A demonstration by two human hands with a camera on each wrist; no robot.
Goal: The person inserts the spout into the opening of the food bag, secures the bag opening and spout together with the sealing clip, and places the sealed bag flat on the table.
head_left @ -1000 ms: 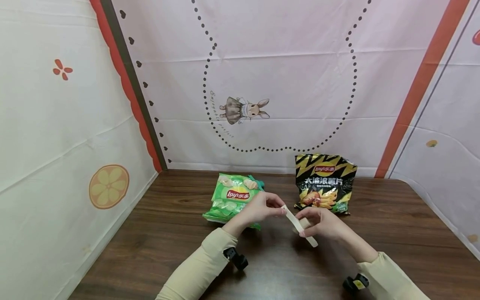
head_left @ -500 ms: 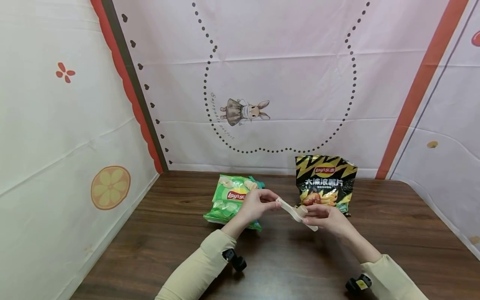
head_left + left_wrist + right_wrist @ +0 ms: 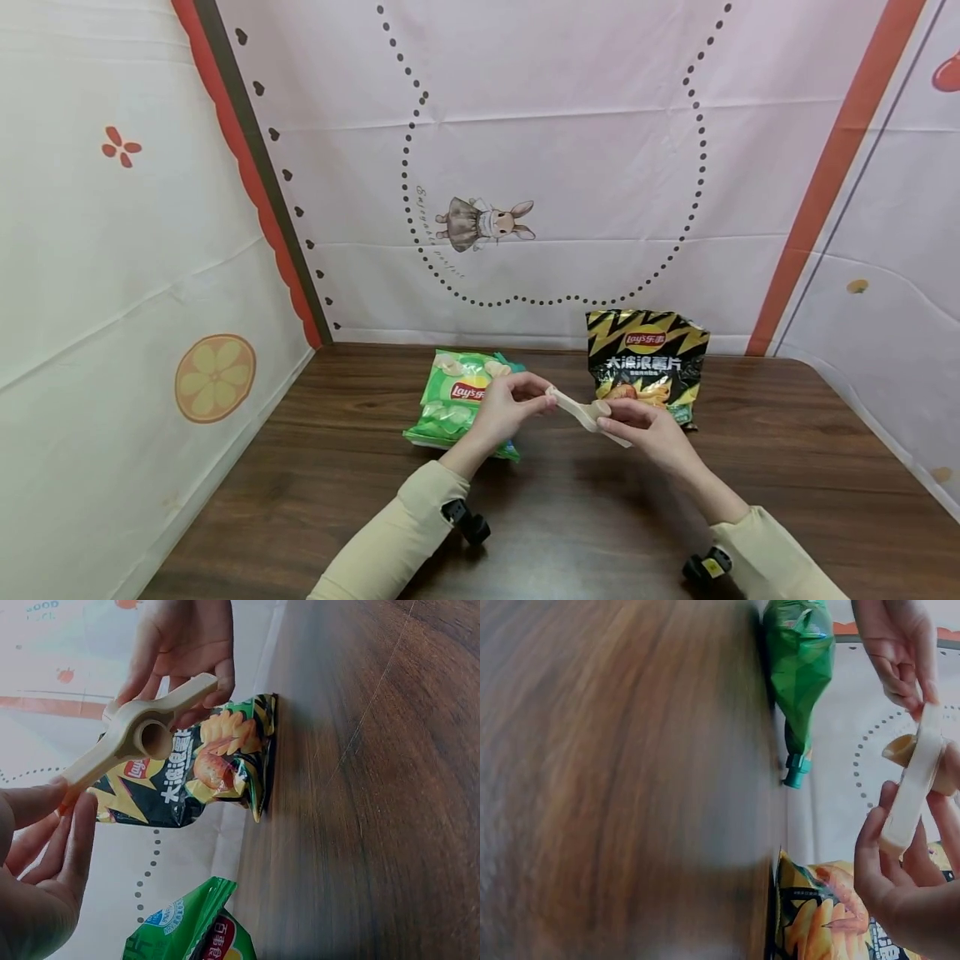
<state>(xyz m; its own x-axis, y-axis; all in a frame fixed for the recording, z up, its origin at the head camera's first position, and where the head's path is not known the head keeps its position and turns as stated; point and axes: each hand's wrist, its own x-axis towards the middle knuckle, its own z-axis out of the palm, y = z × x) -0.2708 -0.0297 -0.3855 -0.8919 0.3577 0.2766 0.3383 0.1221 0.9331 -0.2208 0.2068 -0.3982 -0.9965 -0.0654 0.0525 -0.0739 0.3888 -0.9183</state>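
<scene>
L hand (image 3: 506, 408) & R hand (image 3: 651, 427) pinch cream clip (image 3: 116, 742) at 10 & 4 o'clock; poss. drop if either slackens.

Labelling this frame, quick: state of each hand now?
Left hand: closed, pinching one end of the cream spouted bar.
Right hand: closed, holding the same bar toward its other end.

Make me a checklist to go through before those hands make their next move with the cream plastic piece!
1. Left hand pinching one end of the cream piece: ok.
2. Right hand holding it near the other end: ok.
3. Black chip bag standing up: ok.
4. Teal clip on the end of the green chip bag: ok.
5. Cream piece fixed on a bag: not ok, it's held in the air.
6. Black bag's top open: cannot tell.
</scene>
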